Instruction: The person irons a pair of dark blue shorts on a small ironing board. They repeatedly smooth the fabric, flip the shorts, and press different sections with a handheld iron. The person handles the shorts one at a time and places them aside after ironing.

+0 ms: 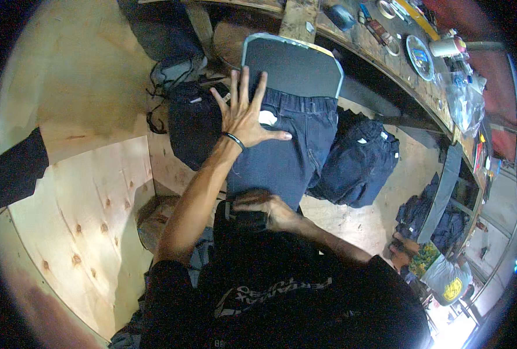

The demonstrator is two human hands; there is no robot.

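A pair of dark blue jeans (296, 151) lies over a padded board (293, 67) with a pale rim, waistband at the far end. My left hand (244, 113) lies flat on the jeans near the waistband, fingers spread wide, a dark band on its wrist. My right hand (267, 208) is at the near end of the jeans, fingers closed over a dark object (244, 218) that I cannot make out clearly. A white tag (267, 118) shows beside my left hand.
A heap of dark blue jeans (357, 163) lies right of the board, and a black garment (194, 125) lies left of it. A cluttered wooden workbench (386, 58) runs along the upper right. Plywood panels (89, 192) stand on the left. More jeans (444, 221) are piled far right.
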